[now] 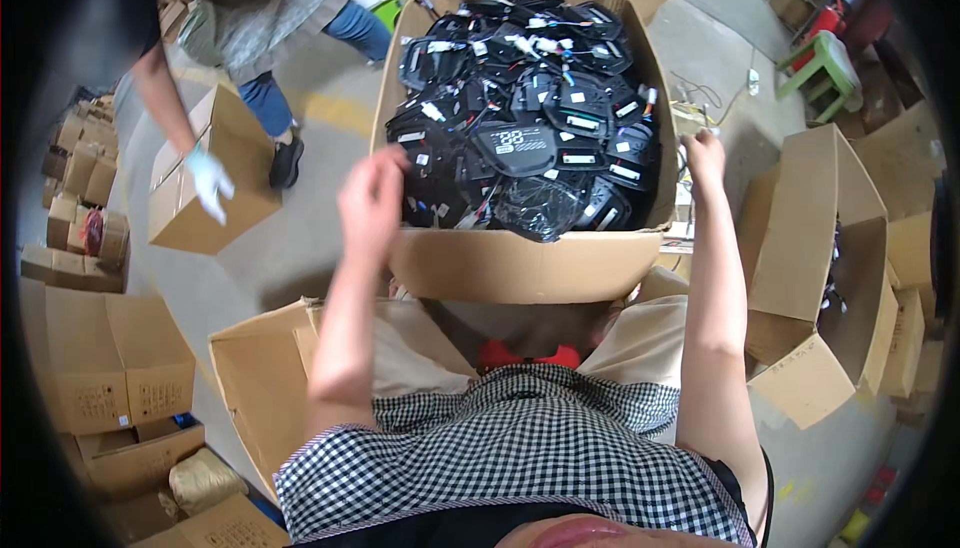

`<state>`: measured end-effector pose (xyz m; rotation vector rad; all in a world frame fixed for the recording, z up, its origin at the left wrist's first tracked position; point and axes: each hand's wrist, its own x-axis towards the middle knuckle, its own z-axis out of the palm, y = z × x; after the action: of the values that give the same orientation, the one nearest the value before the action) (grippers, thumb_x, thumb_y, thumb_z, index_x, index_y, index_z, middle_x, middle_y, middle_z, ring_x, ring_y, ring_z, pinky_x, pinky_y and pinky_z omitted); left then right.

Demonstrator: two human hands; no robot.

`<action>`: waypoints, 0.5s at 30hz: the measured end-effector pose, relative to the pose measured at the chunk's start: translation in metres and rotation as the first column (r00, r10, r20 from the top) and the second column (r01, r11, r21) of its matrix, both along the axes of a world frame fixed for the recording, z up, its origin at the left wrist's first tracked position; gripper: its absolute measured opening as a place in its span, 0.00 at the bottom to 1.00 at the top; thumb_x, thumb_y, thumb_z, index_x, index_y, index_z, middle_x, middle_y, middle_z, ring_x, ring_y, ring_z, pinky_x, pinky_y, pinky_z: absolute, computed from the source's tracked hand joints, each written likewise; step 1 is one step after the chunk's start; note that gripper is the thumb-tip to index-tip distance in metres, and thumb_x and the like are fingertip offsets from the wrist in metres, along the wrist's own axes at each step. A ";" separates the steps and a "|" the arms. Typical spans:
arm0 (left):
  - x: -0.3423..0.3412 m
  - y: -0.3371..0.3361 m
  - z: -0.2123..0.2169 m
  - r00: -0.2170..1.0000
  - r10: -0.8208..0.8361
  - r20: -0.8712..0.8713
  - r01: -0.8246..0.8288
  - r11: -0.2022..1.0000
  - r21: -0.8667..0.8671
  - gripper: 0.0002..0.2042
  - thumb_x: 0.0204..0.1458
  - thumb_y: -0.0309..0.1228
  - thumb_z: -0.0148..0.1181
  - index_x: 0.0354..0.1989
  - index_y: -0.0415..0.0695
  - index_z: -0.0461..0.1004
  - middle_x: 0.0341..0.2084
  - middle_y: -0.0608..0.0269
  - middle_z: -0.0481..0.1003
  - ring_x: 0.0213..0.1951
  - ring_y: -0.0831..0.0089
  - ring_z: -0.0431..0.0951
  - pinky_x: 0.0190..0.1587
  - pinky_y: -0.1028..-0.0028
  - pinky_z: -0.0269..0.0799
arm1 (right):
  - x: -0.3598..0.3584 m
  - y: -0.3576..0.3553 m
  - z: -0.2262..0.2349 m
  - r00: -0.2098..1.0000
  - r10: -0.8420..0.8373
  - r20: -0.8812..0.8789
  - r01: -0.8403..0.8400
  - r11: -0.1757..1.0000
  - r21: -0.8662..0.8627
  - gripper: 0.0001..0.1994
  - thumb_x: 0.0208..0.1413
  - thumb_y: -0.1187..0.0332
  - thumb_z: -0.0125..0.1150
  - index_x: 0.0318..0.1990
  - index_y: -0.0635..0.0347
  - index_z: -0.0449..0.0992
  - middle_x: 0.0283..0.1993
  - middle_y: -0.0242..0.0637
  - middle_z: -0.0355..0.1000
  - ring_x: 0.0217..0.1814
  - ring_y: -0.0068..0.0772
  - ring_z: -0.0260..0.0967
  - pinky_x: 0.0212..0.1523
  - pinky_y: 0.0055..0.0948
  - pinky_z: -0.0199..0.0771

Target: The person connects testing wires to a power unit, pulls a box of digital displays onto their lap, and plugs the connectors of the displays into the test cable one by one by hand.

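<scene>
A big cardboard box (525,266) stands in front of me, heaped with black instrument-panel units with white connectors and short wires. On top, one dashboard display (515,148) shows pale segment markings on its face. A unit wrapped in clear plastic (541,206) lies by the near rim. My left hand (370,198) is at the box's left rim, its fingers smeared by motion. Beyond the right rim is my right hand (706,159), fingers curled closed beside thin cables and pale items; what they hold, if anything, is too small to name.
At the left, a person with a gloved hand (209,184) bends over a cardboard carton (245,218). An open carton (815,248) with some wired parts stands at my right, and another open carton (262,373) at my left. A green stool (828,73) is far right.
</scene>
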<state>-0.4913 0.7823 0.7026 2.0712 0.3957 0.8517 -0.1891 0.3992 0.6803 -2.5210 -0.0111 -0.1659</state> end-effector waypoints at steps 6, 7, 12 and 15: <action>0.111 0.138 -0.053 0.851 0.414 -0.324 -0.308 0.892 0.330 0.22 0.51 0.40 0.55 0.50 0.38 0.70 0.48 0.46 0.73 0.50 0.53 0.73 0.53 0.60 0.67 | 0.051 0.055 -0.011 0.984 0.040 -0.176 -0.085 0.964 -0.253 0.27 0.46 0.48 0.61 0.41 0.68 0.78 0.43 0.57 0.74 0.49 0.52 0.73 0.51 0.41 0.70; 0.131 0.123 -0.050 0.756 0.360 -0.546 -0.254 0.931 0.262 0.23 0.50 0.41 0.56 0.50 0.36 0.70 0.49 0.44 0.71 0.52 0.53 0.72 0.54 0.60 0.66 | 0.059 0.036 -0.032 0.987 0.019 -0.159 -0.063 0.960 -0.274 0.24 0.46 0.52 0.61 0.41 0.67 0.78 0.44 0.56 0.74 0.49 0.52 0.73 0.51 0.41 0.70; 0.131 0.127 -0.073 0.587 0.301 -0.752 -0.235 0.952 0.197 0.16 0.49 0.37 0.55 0.43 0.41 0.76 0.43 0.45 0.75 0.48 0.51 0.75 0.51 0.59 0.70 | 0.050 0.043 -0.027 0.966 -0.022 -0.257 -0.081 0.921 -0.382 0.17 0.45 0.63 0.57 0.40 0.65 0.79 0.44 0.55 0.74 0.50 0.51 0.72 0.52 0.41 0.70; 0.126 0.129 -0.074 0.594 0.347 -0.726 -0.228 0.938 0.262 0.13 0.49 0.34 0.54 0.39 0.42 0.78 0.40 0.46 0.77 0.45 0.51 0.76 0.49 0.59 0.71 | 0.048 0.047 -0.023 0.969 0.009 -0.245 -0.105 0.919 -0.380 0.15 0.43 0.68 0.54 0.38 0.65 0.79 0.42 0.55 0.74 0.49 0.52 0.73 0.51 0.41 0.71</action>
<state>-0.3651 0.9115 0.6284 2.4755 1.1960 0.0953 -0.1410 0.4458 0.6568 -2.9206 -0.0238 0.1853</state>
